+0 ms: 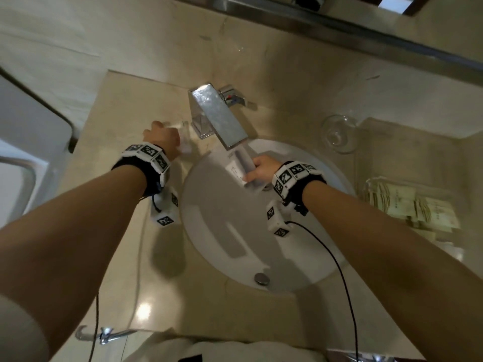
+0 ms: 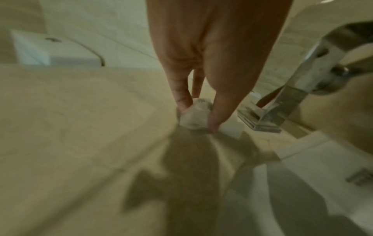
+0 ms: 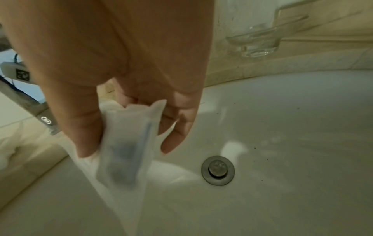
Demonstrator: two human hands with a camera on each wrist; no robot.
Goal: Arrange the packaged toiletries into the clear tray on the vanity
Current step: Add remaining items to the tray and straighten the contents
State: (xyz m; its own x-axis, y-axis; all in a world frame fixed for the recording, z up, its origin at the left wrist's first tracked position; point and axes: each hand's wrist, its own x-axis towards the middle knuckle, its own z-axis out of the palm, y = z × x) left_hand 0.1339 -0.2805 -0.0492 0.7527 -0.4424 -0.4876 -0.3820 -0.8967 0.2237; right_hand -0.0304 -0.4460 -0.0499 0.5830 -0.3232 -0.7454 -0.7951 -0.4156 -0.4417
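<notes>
In the head view, the left hand [image 1: 162, 137] pinched a small white packet [image 1: 185, 145] on the vanity counter [image 1: 115, 158], at nine o'clock from the chrome faucet [image 1: 218, 118]. The right hand [image 1: 262, 169] gripped a long white sachet [image 1: 241, 168] over the sink [image 1: 222, 231]. At three o'clock lay the clear tray [image 1: 371, 185] with beige packets [image 1: 407, 205], a glass [image 1: 337, 133] beyond.

In the left wrist view, thumb and fingers [image 2: 217, 115] closed on the packet; its print was blurred.

In the right wrist view, curled fingers [image 3: 181, 127] held the sachet, the drain [image 3: 218, 170] at four o'clock. No writing was legible.
</notes>
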